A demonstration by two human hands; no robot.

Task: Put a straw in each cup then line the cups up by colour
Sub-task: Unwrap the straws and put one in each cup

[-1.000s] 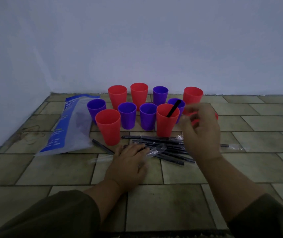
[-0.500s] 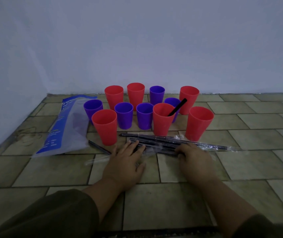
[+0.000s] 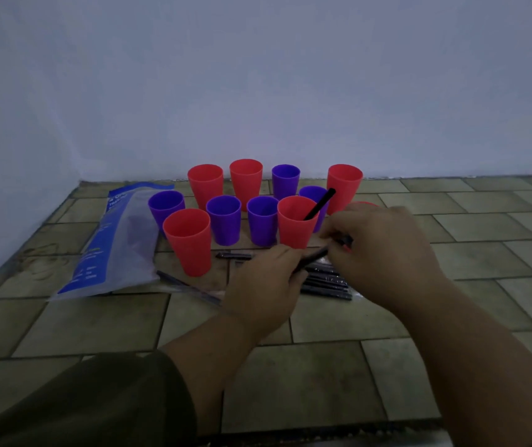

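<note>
Both hands meet low over the tiled floor (image 3: 322,366) and share one black straw (image 3: 314,257). The left hand (image 3: 263,285) curls its fingers round the lower end. The right hand (image 3: 384,253), at 3 o'clock from it, pinches the upper end with bent fingers. This straw tilts up toward 2 o'clock.

Under the hands a pile of wrapped straws (image 3: 326,282) lies flat on the floor. At 12 o'clock from the hands stand the cups (image 3: 262,222), red and purple mixed. Only the near red cup (image 3: 295,227) has something in it, a leaning straw (image 3: 321,203) that points toward 2 o'clock. A half-hidden red cup (image 3: 363,204) peeks out behind the right hand.

At 9 o'clock from the cups lies a blue and clear bag (image 3: 119,240). A loose straw (image 3: 187,285) lies at 6 o'clock from the front-left red cup (image 3: 187,240).
</note>
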